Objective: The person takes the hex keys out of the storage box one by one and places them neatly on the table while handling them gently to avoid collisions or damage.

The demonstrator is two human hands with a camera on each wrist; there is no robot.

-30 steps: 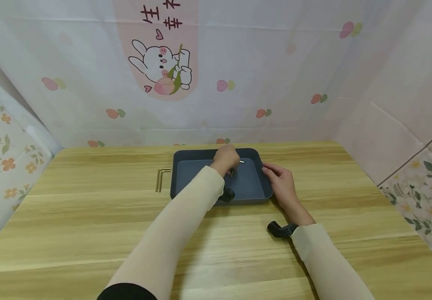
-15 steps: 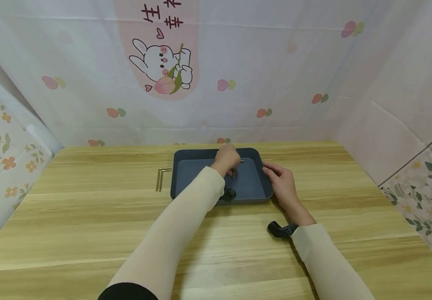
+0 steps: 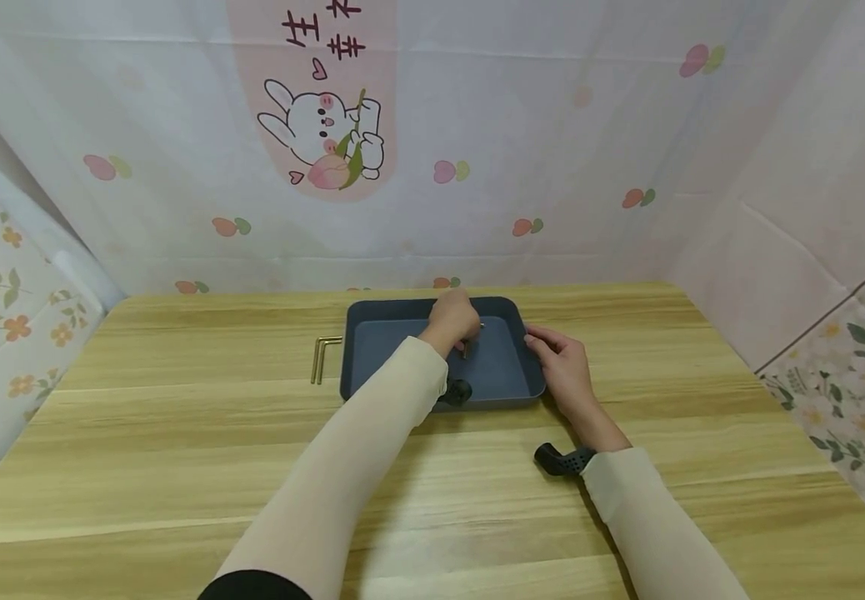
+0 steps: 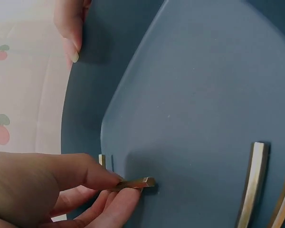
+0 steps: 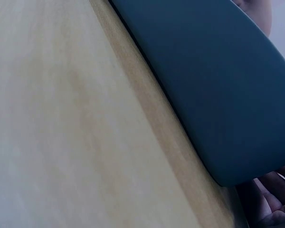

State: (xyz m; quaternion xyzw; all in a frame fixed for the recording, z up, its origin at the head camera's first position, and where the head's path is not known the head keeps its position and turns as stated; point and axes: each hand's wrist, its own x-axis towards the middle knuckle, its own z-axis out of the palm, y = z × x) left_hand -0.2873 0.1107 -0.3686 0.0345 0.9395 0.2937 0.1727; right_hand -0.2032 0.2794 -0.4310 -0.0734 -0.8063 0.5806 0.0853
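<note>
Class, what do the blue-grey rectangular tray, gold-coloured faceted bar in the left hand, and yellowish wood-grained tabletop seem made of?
Tray: perhaps plastic or coated metal; smooth, dull, matte surface.
Bar: shiny metal, perhaps brass; its yellowish faces catch light.
Tabletop: satin wood or printed laminate; long grain streaks.

The left sleeve [image 3: 338,467] cut across the near wall of the tray [image 3: 496,375], and the right hand [image 3: 567,375] blocked its right rim. Between both sleeves, a hand could pass over the table [image 3: 470,517].

The left hand [image 3: 453,318] hides part of the brass rod [image 4: 146,182] that it pinches
</note>
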